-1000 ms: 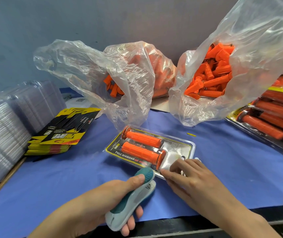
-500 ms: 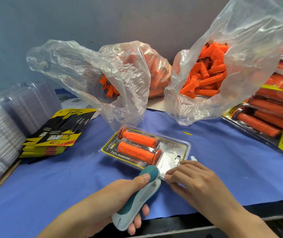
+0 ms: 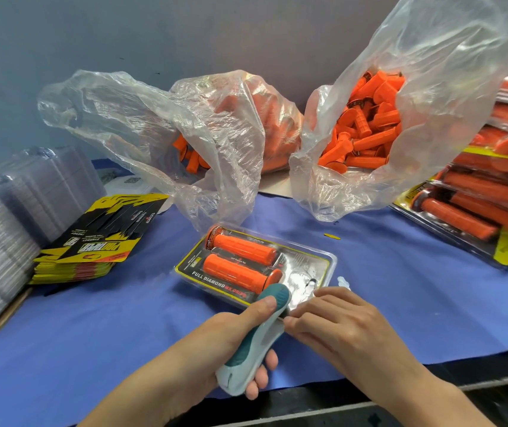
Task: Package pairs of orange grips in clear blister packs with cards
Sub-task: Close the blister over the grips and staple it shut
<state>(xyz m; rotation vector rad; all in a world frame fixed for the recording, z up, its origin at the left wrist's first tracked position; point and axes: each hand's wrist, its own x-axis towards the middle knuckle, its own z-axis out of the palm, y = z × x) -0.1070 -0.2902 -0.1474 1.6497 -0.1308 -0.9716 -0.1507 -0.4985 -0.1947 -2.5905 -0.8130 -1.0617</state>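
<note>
Stapler (image 3: 262, 337) advanced onto blister pack (image 3: 303, 263); left grip (image 3: 215, 340) holds it, right grip (image 3: 336, 322) pinches pack; blue cloth (image 3: 108, 334).

Filled blister pack (image 3: 316, 261) flat on the desk (image 3: 117, 334), near edge at the stapler (image 3: 254, 343).
Two orange grips (image 3: 237, 257) are seen laid side by side inside, flanges at opposite ends, over a black-and-yellow card (image 3: 212, 277) lettered "FULL DIAMOND". The pack's near edge is pinched by the right hand (image 3: 339, 325) and met by the nose of the teal-and-white stapler, gripped in the left hand (image 3: 231, 337). Loose grips (image 3: 366, 134) are heaped in two clear bags (image 3: 450, 75) behind; spare cards (image 3: 92, 248) are stacked at left.
</note>
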